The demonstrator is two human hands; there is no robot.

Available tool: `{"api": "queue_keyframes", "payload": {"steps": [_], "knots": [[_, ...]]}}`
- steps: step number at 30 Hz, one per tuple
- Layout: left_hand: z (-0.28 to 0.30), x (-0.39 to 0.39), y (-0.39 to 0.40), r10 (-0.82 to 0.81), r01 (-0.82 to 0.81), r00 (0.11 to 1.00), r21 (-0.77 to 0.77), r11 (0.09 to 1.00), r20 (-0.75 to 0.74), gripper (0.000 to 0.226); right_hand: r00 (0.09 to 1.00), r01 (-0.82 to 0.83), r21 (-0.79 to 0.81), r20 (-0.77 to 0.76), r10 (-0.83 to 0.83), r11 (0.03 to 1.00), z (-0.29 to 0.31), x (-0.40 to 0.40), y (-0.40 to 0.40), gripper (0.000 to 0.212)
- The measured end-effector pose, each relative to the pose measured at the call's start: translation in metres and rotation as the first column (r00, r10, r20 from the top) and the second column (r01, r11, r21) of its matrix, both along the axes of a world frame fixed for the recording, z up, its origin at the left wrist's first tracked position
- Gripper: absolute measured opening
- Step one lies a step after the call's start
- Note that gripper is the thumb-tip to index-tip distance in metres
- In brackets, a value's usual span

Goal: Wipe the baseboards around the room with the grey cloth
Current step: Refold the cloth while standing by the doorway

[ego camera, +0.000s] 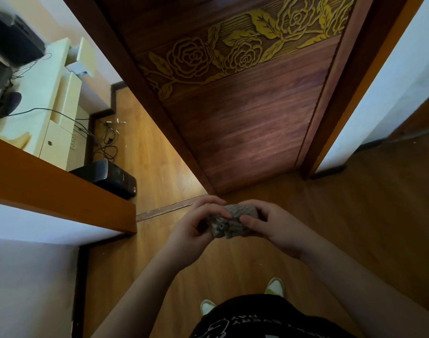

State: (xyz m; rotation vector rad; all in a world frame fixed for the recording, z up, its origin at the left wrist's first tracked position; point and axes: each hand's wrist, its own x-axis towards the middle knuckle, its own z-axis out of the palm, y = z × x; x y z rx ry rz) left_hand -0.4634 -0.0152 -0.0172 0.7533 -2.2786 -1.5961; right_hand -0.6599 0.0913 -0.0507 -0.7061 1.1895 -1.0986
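While both hands meet low over the wooden floor (233, 269), the grey cloth (230, 222) sits bunched between them, near the foot of the carved door (245, 113). The left hand (191, 230) pinches its left edge with curled fingers; the right hand (277, 228) grips its right side. A dark baseboard (78, 284) runs along the near left wall. Far left, a black box (108, 178) stands on the floor, its contents hidden.
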Motion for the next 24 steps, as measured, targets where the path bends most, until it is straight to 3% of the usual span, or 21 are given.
{"api": "queue_keyframes", "payload": {"steps": [3, 5, 9, 14, 17, 20, 24], "knots": [[0.001, 0.011, -0.005, -0.108, 0.104, 0.994, 0.244, 0.964, 0.004, 0.059, 0.987, 0.023, -0.051, -0.159, -0.031, 0.998, 0.000, -0.001, 0.000, 0.032], [0.000, 0.013, -0.006, -0.093, 0.069, 0.994, 0.317, 0.946, 0.062, 0.077, 0.950, 0.011, -0.102, -0.309, -0.042, 0.995, 0.000, -0.001, -0.001, 0.031], [0.002, 0.004, -0.002, 0.049, -0.072, 0.975, 0.102, 0.992, 0.215, 0.062, 0.889, -0.023, -0.233, -0.450, -0.087, 0.972, 0.001, 0.005, -0.004, 0.037], [0.007, 0.004, -0.002, 0.080, -0.082, 0.988, 0.008, 0.997, 0.130, 0.051, 0.898, -0.024, -0.281, -0.427, -0.102, 0.959, 0.005, -0.002, -0.005, 0.045], [0.012, 0.003, 0.001, 0.097, -0.092, 0.993, -0.064, 0.994, 0.069, 0.049, 0.939, 0.017, -0.272, -0.326, -0.109, 0.962, 0.005, -0.002, -0.005, 0.053], [0.016, 0.003, 0.004, 0.129, -0.130, 0.992, -0.138, 0.982, -0.012, 0.051, 0.984, 0.146, -0.209, -0.074, -0.164, 0.967, 0.001, 0.004, -0.005, 0.054], [0.015, -0.004, 0.019, 0.244, -0.233, 0.970, -0.315, 0.920, -0.005, 0.054, 0.916, 0.288, -0.118, 0.325, -0.237, 0.950, -0.008, 0.017, -0.006, 0.051]]}}
